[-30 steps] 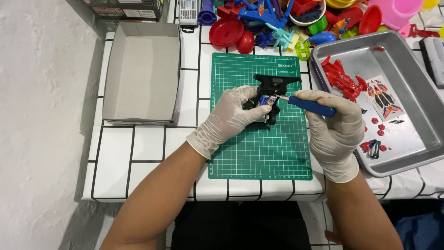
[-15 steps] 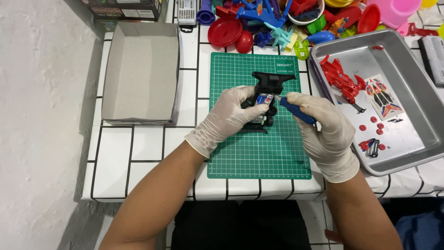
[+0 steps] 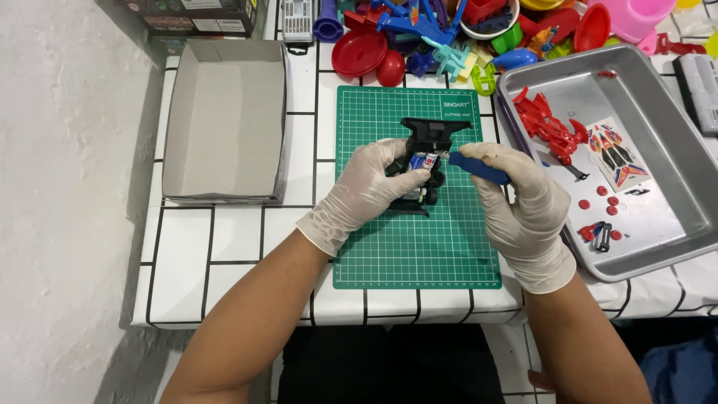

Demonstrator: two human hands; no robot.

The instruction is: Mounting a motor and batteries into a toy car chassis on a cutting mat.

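A black toy car chassis (image 3: 429, 135) with two small batteries (image 3: 421, 160) in it lies on a green cutting mat (image 3: 407, 247). My left hand (image 3: 370, 187), in a white glove, grips the chassis from its left side. My right hand (image 3: 523, 203), also gloved, holds a blue-handled screwdriver (image 3: 479, 169) whose tip points left at the batteries.
A metal tray (image 3: 666, 247) at right holds a red car body (image 3: 550, 126), a sticker sheet (image 3: 613, 154) and small red parts. An empty grey cardboard box (image 3: 224, 123) stands at left. Several colourful plastic toys (image 3: 449, 37) crowd the back. The white tiled table's front edge (image 3: 329, 314) is near.
My right hand and the screwdriver have shifted slightly left, toward the batteries. The left hand stays on the chassis.
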